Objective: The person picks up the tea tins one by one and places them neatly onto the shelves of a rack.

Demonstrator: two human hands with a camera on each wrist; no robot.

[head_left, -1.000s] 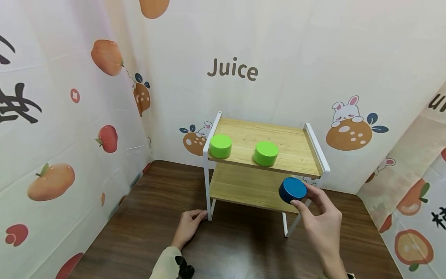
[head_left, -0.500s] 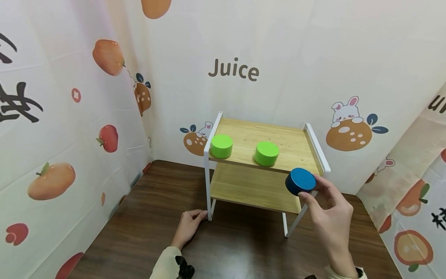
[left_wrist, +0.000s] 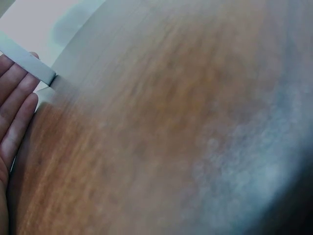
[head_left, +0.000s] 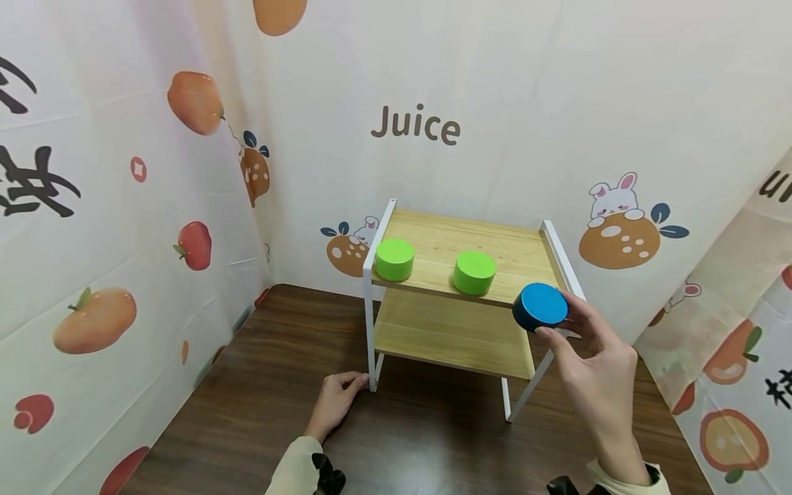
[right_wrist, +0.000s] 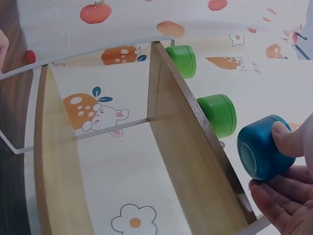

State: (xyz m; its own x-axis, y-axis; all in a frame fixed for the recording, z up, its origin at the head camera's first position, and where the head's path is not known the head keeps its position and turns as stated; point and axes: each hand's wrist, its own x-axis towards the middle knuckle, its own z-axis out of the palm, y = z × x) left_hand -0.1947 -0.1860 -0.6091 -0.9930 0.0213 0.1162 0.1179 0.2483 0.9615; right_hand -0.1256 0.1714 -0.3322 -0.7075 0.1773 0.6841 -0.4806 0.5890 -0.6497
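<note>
My right hand (head_left: 603,381) pinches a small blue round tin (head_left: 540,306) between thumb and fingers. It holds the tin in front of the upper shelf's right end; in the right wrist view the tin (right_wrist: 261,149) appears beside the upper board. Two green round tins stand along the upper shelf's front edge, one (head_left: 394,260) at the left end and another (head_left: 474,273) near the middle. Low at the left, my left hand (head_left: 334,402) grips the foot of the front left shelf leg (head_left: 371,344); the left wrist view shows its fingers (left_wrist: 19,105) against the white leg, thumb hidden.
The two-tier rack has a wooden upper shelf (head_left: 458,230), a lower shelf (head_left: 452,333) and white side frames. It stands on a dark wood table (head_left: 260,412). Fruit-printed curtains (head_left: 495,103) hang behind and at both sides.
My right hand has raised the blue tin and carried it rightward, from in front of the lower shelf to the upper shelf's edge level. The left hand stays at the leg.
</note>
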